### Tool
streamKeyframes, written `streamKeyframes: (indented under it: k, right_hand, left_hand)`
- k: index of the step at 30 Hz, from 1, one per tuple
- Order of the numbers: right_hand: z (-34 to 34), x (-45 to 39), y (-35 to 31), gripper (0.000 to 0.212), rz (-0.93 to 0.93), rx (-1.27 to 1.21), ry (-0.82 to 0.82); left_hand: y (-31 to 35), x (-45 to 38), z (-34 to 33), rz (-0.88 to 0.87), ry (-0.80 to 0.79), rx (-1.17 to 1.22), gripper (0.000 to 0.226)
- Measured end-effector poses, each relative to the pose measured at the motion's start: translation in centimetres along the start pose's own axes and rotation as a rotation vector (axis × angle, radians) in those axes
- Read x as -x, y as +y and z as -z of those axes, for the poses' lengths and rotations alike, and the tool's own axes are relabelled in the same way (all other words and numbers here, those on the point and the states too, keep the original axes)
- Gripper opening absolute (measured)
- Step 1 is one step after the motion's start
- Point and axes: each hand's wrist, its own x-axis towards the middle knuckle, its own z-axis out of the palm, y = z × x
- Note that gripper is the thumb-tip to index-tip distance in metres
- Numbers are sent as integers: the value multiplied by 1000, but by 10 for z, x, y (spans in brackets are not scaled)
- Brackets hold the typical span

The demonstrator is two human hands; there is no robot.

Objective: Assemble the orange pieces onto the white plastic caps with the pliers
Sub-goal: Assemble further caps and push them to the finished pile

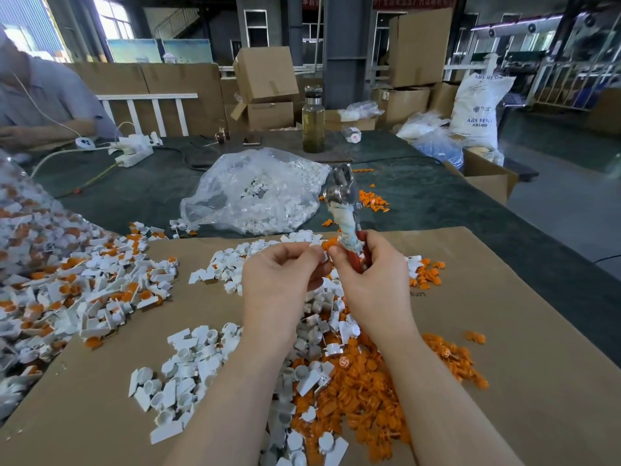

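Up close, both bare hands met over a flat brown cardboard sheet point(504, 297) laid on the dark green table cover point(437, 196). The right hand point(369, 280) was wrapped around the red-handled metal pliers point(347, 223), which stood nearly upright, their silver jaws pointing far and their upper handles bound in dirty white-and-blue rag. The left hand point(279, 274) was pinched narrow, fingertips pressed on a small white plastic cap point(323, 255) that was mostly hidden; I could not tell its exact shape. Just beside the pinch, an orange piece point(328, 244) showed between the two thumbs, touching the pliers' wrapped handle.

Loose white plastic caps point(181, 375), short cylinders joined to flat rectangular tabs, lay scattered near and left of the wrists. A heap of small flat orange pieces point(363, 398) spread beneath the right forearm. At the left, a pile of white caps already fitted with orange inserts point(84, 280) covered the cardboard's edge. Farther off sat a clear plastic bag of white caps point(255, 193).
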Motion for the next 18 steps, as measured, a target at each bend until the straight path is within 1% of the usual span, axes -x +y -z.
streamKeyframes:
  k: [4, 9, 12, 14, 18]
  right_hand:
    - [-3, 3, -3, 21, 21, -6, 67]
    - [-4, 4, -2, 10, 30, -10, 83]
    - [-4, 3, -1, 15, 8, 7, 63]
    - [-4, 2, -2, 19, -7, 18, 48]
    - [-3, 2, -4, 19, -26, 6, 26]
  left_hand:
    - [-3, -1, -1, -98, 23, -71, 10]
    - [-6, 1, -2, -199, 38, -198, 16]
    - [-7, 2, -1, -235, 34, -236, 18]
    - [-7, 2, -1, -248, 34, -251, 16]
    - [-8, 2, -1, -270, 51, -273, 10]
